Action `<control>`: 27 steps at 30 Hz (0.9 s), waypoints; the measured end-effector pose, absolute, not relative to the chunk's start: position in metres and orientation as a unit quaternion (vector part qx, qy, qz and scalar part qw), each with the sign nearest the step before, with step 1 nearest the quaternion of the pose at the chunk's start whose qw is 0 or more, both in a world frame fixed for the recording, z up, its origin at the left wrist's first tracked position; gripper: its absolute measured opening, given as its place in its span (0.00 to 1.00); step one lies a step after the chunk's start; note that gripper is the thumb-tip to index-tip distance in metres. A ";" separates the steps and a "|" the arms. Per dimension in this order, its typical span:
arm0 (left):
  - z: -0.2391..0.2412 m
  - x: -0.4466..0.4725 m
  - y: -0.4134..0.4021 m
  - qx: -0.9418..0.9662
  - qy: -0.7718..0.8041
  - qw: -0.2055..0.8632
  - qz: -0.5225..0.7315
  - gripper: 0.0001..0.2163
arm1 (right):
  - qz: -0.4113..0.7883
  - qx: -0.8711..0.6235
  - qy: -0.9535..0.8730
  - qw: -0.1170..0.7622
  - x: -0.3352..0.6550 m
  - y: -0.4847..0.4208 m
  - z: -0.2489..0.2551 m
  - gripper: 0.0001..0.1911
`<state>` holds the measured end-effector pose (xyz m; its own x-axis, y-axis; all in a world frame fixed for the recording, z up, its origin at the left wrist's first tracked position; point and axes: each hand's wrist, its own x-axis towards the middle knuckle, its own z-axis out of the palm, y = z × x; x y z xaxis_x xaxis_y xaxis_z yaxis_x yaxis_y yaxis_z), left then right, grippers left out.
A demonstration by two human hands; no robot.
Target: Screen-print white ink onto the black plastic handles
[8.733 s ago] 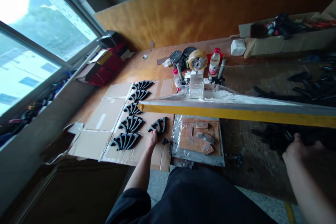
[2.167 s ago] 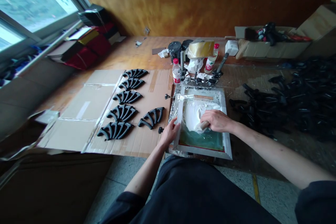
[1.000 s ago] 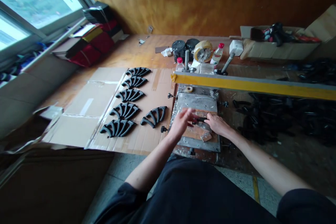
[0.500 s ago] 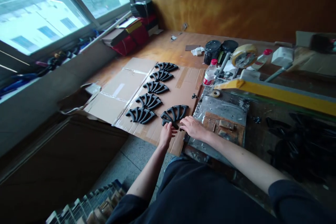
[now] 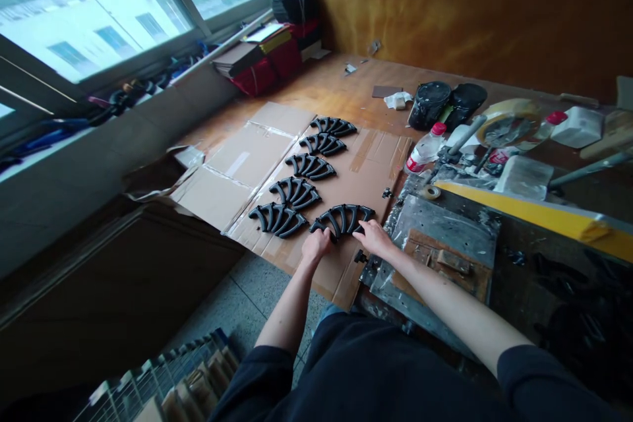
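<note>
On the cardboard sheet (image 5: 341,277) lies a fan-shaped row of curved black handle-like pieces (image 5: 342,216), set side by side. My left hand (image 5: 316,245) is closed at the left end of this row, fingertips partly hidden. At its right end my right hand (image 5: 374,237) has its fingers bent around the outermost piece. Just below the right hand sits a small black clip-like part (image 5: 361,256). Several similar black fans, the nearest one (image 5: 277,219) left of my hands, run in a column up the cardboard.
Right of the cardboard are a stained metal plate (image 5: 445,214), a tape roll (image 5: 431,192), a red-capped bottle (image 5: 426,147), black tubs (image 5: 429,104) and a yellow bar (image 5: 534,217). Another small black part (image 5: 387,192) lies near the cardboard's right edge. Dark pieces (image 5: 573,316) are heaped at right.
The loose curved piece in my left hand now sits against the fan's left end. My right hand has moved up to the fan's right end, uncovering the small black part. The view has shifted.
</note>
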<state>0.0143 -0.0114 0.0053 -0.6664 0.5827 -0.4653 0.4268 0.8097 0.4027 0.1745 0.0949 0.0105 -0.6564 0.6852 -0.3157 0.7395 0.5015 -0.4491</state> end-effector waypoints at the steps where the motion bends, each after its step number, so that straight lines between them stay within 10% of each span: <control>1: 0.007 0.020 -0.015 0.283 0.909 0.278 0.128 0.21 | -0.291 0.408 0.864 0.045 0.177 0.097 0.010 0.28; 23: 0.040 0.061 0.042 0.495 0.863 0.066 0.081 0.17 | -0.360 0.431 0.824 -0.078 0.196 0.099 0.018 0.23; 27: 0.061 0.018 0.096 0.515 0.852 0.068 0.068 0.18 | -0.323 0.380 0.867 0.012 0.189 0.098 0.016 0.22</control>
<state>0.0185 0.0957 0.0606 -0.4595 0.8870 -0.0465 0.8684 0.4596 0.1862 0.1892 0.0983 0.0159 -0.7116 0.6502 -0.2663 0.6662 0.5037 -0.5500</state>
